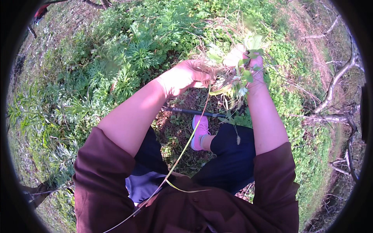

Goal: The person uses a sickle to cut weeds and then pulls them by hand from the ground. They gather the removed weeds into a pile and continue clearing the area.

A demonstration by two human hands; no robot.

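Note:
Between my hands is a loose bundle of pulled weeds and dry grass (230, 78), with green leaves on top and pale stems sticking out. My left hand (186, 75) grips the bundle's left side, fingers curled around dry stems. On the right, my right hand (255, 67) holds the bundle, its fingers partly hidden by leaves and washed out by sunlight. A long grass stalk (186, 145) hangs from near my left hand down across my lap. Below the hands a dark tool handle (198, 112) lies on the ground, just beyond my pink shoe (200, 132).
Dense leafy green weeds (140, 55) cover the ground ahead and to the left. Bare tree branches (335, 78) arch along the right side, and another branch (38, 192) shows at lower left. A red object (41, 11) is at the far upper left edge.

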